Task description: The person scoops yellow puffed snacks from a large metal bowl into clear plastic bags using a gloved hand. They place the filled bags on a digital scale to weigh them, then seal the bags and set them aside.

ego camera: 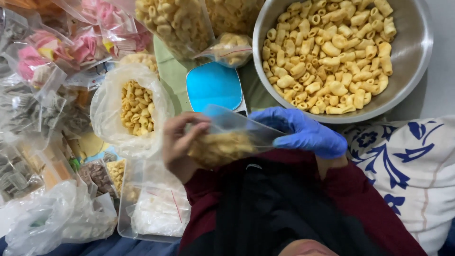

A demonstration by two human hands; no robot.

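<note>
A: Biggest item up top?
B: Steel bowl [407, 57], top right, heaped with short curled yellow snack tubes [327, 52]. Beside it, lower right, white cloth with blue flowers [403, 161].
A: Next down in size?
B: Open clear bag [106, 109] of the same yellow pieces at left, just beside a blue-topped flat scale [213, 85].
A: And the hands?
B: Bare left hand [182, 142] pinched shut on a small clear pouch [232, 135] of snacks, held mid-frame above the lap. Blue-gloved right hand [303, 132] clamped on the pouch's other top edge.
</note>
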